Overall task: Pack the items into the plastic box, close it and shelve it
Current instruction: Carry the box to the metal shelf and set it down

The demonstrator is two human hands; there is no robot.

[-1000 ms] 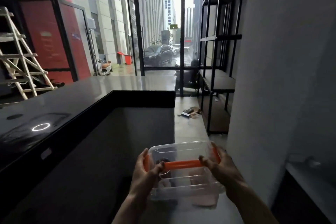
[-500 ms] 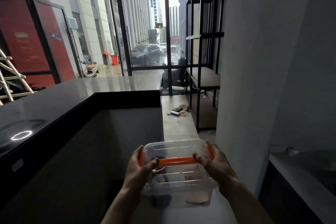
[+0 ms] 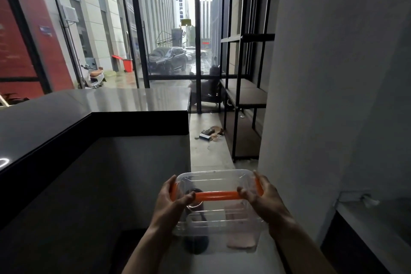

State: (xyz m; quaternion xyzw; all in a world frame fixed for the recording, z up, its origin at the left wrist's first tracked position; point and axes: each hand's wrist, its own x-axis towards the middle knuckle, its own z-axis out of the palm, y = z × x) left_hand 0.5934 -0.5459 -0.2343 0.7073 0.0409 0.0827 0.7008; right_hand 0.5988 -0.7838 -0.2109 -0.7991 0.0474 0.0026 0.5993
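We had the clear plastic box (image 3: 216, 211) up in both hands, lid on, orange handle (image 3: 216, 196) lying across the top; left hand (image 3: 171, 204) clamped on box's left end, right hand (image 3: 264, 202) on its right end; metal shelving (image 3: 244, 95) stood ahead-right of box; black counter (image 3: 66, 118) to box's left; contents blurry, couldn't ID.

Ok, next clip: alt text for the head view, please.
Two hands, left and right, carry a clear plastic box with an orange handle and items inside, along a passage beside a black counter. Ahead on the right stands a black metal shelf, with a glass wall showing a wet street beyond.
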